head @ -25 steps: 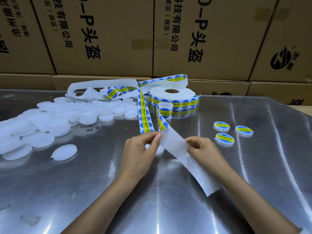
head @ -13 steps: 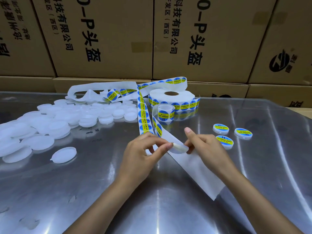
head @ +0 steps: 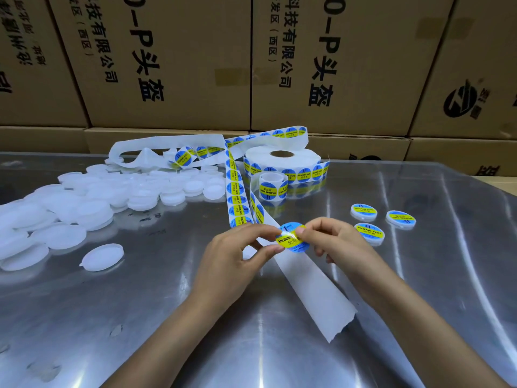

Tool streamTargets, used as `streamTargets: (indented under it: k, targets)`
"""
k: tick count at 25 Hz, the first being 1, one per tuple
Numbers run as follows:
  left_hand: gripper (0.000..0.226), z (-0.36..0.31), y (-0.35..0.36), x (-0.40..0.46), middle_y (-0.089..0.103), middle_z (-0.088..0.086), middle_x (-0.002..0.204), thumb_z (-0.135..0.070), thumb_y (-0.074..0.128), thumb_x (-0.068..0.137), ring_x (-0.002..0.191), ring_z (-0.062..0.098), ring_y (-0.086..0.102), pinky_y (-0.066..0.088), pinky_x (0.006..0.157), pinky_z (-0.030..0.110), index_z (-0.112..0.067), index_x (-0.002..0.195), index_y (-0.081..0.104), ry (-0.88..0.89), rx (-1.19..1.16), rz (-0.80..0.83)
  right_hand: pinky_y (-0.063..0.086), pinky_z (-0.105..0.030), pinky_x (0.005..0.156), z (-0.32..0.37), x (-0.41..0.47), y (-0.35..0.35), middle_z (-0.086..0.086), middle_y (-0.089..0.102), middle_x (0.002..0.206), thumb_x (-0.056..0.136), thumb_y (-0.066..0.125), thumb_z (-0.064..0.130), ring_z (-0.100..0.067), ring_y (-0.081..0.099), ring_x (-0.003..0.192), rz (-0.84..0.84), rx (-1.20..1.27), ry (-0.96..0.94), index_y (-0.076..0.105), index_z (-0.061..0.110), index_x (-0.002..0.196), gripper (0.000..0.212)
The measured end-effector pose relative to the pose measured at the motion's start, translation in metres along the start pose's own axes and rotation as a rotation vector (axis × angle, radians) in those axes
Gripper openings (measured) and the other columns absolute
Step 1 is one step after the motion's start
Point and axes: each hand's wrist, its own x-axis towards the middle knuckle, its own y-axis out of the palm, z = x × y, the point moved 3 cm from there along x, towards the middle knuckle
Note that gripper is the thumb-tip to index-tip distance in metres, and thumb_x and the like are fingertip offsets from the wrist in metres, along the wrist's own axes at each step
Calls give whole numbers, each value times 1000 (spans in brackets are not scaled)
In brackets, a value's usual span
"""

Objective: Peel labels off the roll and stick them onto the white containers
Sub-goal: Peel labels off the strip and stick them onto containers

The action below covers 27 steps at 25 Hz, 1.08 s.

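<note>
A round blue and yellow label [head: 291, 242] is held over the table's middle. My left hand [head: 232, 261] pinches its left edge between thumb and forefinger. My right hand [head: 335, 242] pinches its upper right edge. Just behind and below it runs the bare white backing strip [head: 313, 287], which trails toward me. The strip leads back to the label roll [head: 282, 161] lying flat at the rear. Something white shows under my left fingers; I cannot tell what it is. Unlabelled white containers [head: 84, 200] are heaped at the left, and one [head: 102, 257] lies apart.
Three labelled containers [head: 363, 212] [head: 400, 219] [head: 370, 233] lie right of my right hand. Loose loops of label strip [head: 167, 147] sprawl behind the heap. Printed cardboard boxes [head: 173, 65] wall off the back. The shiny metal table [head: 140, 317] carries everything.
My hands drew together over the strip. The label, unseen a second ago, now faces up between both sets of fingertips, and the bare strip has dropped away below it.
</note>
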Motion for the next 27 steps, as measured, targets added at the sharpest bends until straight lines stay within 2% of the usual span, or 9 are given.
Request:
streamTargets:
  k: [3,5,10,12,14,18,21,24,27]
  targets:
    - [52,19,5,-4,56,-16,129,-43,69,82,116,3,52,42,98,25,-29,130,54,-155,215,189,36,-3,47,1,0,-4,14,59,54,86,66,11,9,50,47,-104,118,-44,59,12,70,17]
    - [58,30,8,-6,44,-12,144,-50,62,84,131,5,39,32,104,21,-26,135,49,-235,343,318,38,-6,53,-1,0,-4,15,60,58,85,66,16,6,51,54,-125,162,-37,62,14,73,14]
    - [46,35,0,-4,60,-19,126,-64,67,70,119,6,52,43,84,24,-35,105,69,-317,435,265,41,-28,79,-8,1,-1,8,68,82,82,66,31,-7,55,82,-92,219,23,67,21,78,11]
    - [47,35,0,-6,67,-18,105,-62,72,65,105,9,59,41,76,23,-36,103,69,-359,398,273,42,-30,82,-9,1,1,7,71,86,77,68,34,-7,59,86,-53,249,33,68,22,77,12]
    - [41,31,-2,-5,68,-17,100,-52,77,66,96,9,61,43,78,24,-35,103,70,-361,344,204,43,-28,81,-10,0,2,6,72,87,72,69,36,-7,61,87,-19,276,33,69,23,75,14]
    - [61,8,-9,3,65,-11,119,-32,86,64,108,4,60,45,93,22,-23,121,64,-123,159,-45,49,-20,76,-11,0,4,0,73,92,63,69,39,-10,64,90,41,350,22,70,19,79,25]
    - [82,-10,-3,1,60,-14,121,-31,87,63,110,4,60,44,95,20,-18,135,50,37,106,-34,51,-18,79,-10,-1,7,-6,73,91,64,71,36,-14,64,86,103,383,24,71,15,80,26]
    - [95,-18,0,-1,56,-19,120,-34,86,62,113,3,59,44,96,20,-17,142,39,70,102,-42,46,-26,87,-11,0,8,-9,71,90,64,72,34,-15,59,85,128,376,54,73,15,76,23]
    - [99,-20,-1,-1,61,-14,120,-34,86,61,112,0,58,45,96,21,-14,144,34,71,84,-46,47,-21,83,-12,0,7,-6,74,88,62,73,35,-8,63,79,141,349,62,74,16,74,23]
